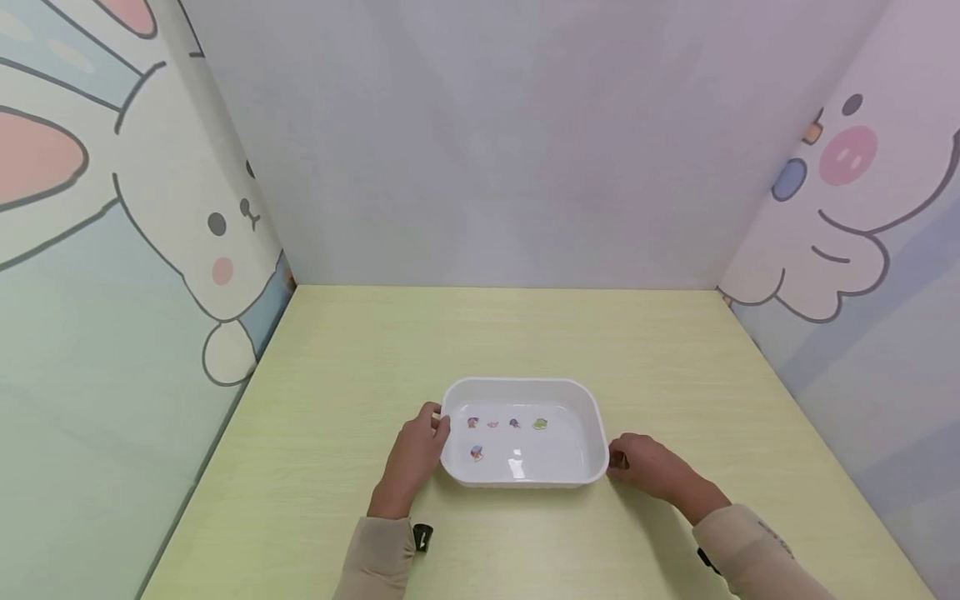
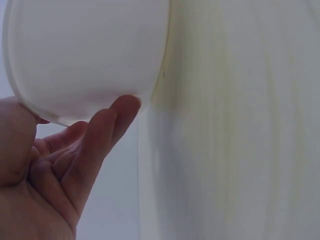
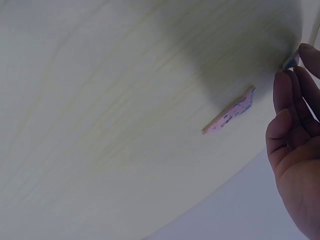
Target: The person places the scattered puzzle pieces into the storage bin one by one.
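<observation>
A white rectangular dish [image 1: 558, 433] with rounded corners sits on the table, holding several small coloured cartoon pieces, among them a green one [image 1: 540, 424]. At the dish's left end my left hand [image 1: 420, 454] grips the rim; the left wrist view shows its fingers [image 2: 95, 135] beneath the dish wall. Just beyond the right end is my right hand [image 1: 648, 468], pinching a small flat cartoon piece [image 3: 291, 61] between thumb and fingertips. Near that hand, a pink flat cartoon piece [image 3: 230, 112] with a wood-coloured edge shows in the right wrist view.
The pale yellow-green table [image 1: 360, 350] carries the dish. A grey wall [image 1: 480, 167] rises behind it. Side walls with cartoon animals, a rabbit [image 1: 187, 233] on the left, stand along both edges.
</observation>
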Tool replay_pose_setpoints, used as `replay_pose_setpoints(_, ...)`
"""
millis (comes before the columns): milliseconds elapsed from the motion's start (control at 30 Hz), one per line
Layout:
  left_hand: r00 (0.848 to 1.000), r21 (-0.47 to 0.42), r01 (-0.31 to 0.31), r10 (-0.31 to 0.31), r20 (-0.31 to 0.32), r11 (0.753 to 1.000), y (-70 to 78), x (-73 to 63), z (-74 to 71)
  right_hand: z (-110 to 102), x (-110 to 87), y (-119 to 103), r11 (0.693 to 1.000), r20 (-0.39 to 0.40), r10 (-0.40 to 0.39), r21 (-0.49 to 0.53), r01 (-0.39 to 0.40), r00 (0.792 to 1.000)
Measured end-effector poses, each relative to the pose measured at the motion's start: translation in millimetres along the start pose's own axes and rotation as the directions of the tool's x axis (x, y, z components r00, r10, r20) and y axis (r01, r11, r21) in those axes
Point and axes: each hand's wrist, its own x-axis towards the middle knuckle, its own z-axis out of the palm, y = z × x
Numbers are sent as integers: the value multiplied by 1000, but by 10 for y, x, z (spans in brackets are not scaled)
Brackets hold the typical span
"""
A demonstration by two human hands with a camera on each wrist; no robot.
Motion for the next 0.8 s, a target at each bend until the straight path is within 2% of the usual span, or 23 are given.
replay_pose_setpoints(267, 1000, 6, -2, 2, -2, 1000, -6, 4, 1, -6, -1, 4, 1000, 4, 9, 3, -9, 1000)
replay_pose_setpoints(533, 1000, 5, 11, -11, 12, 1000, -7, 9, -3, -74, -5, -21, 999, -3, 53, 10, -53, 999)
replay_pose_setpoints(800, 1000, 5, 6, -6, 10, 1000, -8, 12, -7, -117, -17, 0, 999, -23, 38, 1, -38, 999)
